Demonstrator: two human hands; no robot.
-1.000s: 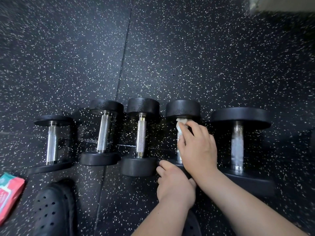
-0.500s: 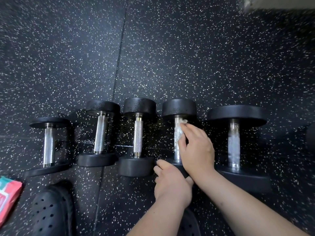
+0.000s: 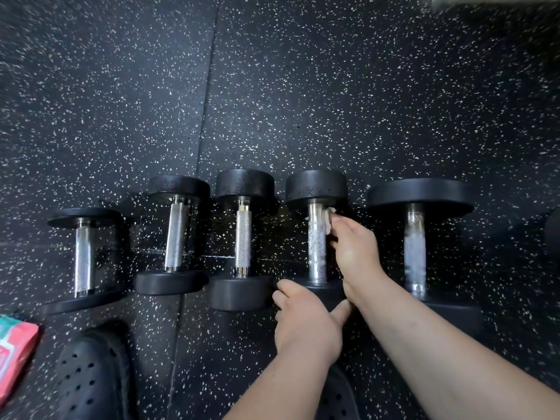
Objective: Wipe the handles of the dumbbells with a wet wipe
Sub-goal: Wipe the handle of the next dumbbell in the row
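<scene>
Lying nearest, two black perforated rubber clogs [image 3: 91, 377] sit on the speckled black rubber floor [image 3: 333, 101], with a soft red-and-teal wipe packet [image 3: 15, 353] at the near left edge. Just beyond, the left hand [image 3: 306, 322] curls its fingers over the near head of a black round-headed dumbbell with a knurled chrome handle [image 3: 316, 247], thumb stretched to the right. It is fourth from the left of five lying in one row, handles running near to far; the rightmost dumbbell [image 3: 416, 250] is the largest. The right hand [image 3: 354, 256], wrist bent, pinches a crumpled white wet wipe [image 3: 328, 219] against the right side of that fourth handle, just under its far head.
</scene>
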